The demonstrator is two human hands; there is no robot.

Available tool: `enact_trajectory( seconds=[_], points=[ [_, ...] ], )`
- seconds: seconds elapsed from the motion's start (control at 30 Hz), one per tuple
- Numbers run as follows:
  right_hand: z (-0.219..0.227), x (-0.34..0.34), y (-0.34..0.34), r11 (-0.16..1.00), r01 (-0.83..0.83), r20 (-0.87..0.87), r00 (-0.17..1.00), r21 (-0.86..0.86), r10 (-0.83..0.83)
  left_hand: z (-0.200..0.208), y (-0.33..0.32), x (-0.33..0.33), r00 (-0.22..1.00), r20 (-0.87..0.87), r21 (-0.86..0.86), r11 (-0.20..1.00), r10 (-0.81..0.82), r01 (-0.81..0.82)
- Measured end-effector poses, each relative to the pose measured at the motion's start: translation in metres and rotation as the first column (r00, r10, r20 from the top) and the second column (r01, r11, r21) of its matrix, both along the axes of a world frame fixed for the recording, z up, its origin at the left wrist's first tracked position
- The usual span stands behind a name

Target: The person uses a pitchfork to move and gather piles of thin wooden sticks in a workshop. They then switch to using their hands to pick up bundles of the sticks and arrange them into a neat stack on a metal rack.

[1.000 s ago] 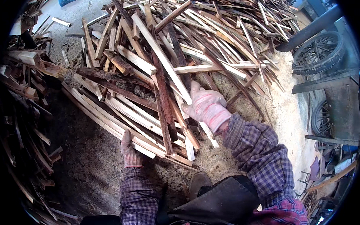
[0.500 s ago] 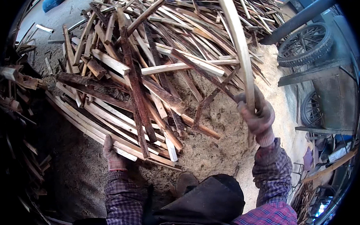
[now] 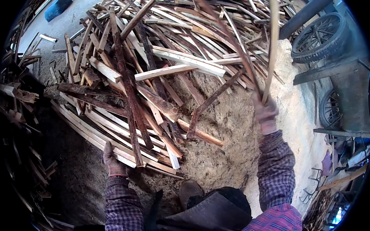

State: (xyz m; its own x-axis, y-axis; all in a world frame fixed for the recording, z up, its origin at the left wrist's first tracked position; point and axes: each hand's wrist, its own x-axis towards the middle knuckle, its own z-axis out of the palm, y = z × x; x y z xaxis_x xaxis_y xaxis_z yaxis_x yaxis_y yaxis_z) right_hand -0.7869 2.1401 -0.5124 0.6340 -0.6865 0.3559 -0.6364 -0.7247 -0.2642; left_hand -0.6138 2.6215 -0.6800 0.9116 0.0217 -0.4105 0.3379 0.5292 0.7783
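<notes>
My left hand [image 3: 109, 159], in a pale work glove, is closed around the near ends of several pale wooden strips [image 3: 86, 130] at the pile's left front. Its fingertips are hidden under the wood. On the right, my gloved right hand [image 3: 266, 114], a little blurred, grips the lower end of a long pale wooden strip [image 3: 273, 33] that rises past the top of the view. A dark, bark-edged strip [image 3: 242, 51] also runs down into this hand. Crossed dark strips [image 3: 128, 91] lie over the bundle near my left hand.
A big heap of loose wood strips [image 3: 181, 29] spreads ahead over sawdust-covered ground [image 3: 232, 163]. Spoked wheels [image 3: 320, 37] and a cart panel [image 3: 351, 100] stand at the right, beside a thick dark pole [image 3: 310, 11]. More scrap wood [image 3: 19, 94] is stacked at the left.
My right hand has risen slightly. The pale strip has swung right, and the dark strip now stands up beside it, spreading from it toward the top. My left hand stays on the bundle.
</notes>
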Motion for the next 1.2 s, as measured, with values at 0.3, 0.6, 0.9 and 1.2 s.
enact_trajectory(
  seconds=[0.3, 0.6, 0.9, 1.2],
  points=[
    [0.096, 0.184, 0.053, 0.858, -0.191, -0.312, 0.876, 0.476, 0.369, -0.031, 0.028, 0.001, 0.996, -0.041, -0.014, 0.997, 0.076, -0.076],
    [0.045, 0.195, 0.057, 0.925, -0.297, -0.588, 0.715, 0.236, 0.379, 0.03, -0.02, -0.003, 0.979, -0.193, -0.158, 0.987, -0.071, 0.04],
    [0.057, 0.155, 0.128, 0.939, -0.249, -0.617, 0.708, 0.236, 0.343, 0.032, 0.012, -0.01, 0.998, -0.053, -0.178, 0.984, -0.024, 0.014],
    [0.035, 0.135, 0.142, 0.947, -0.013, -0.661, 0.712, 0.322, 0.235, 0.059, -0.003, -0.016, 0.993, -0.107, -0.189, 0.982, -0.046, 0.025]
  ],
)
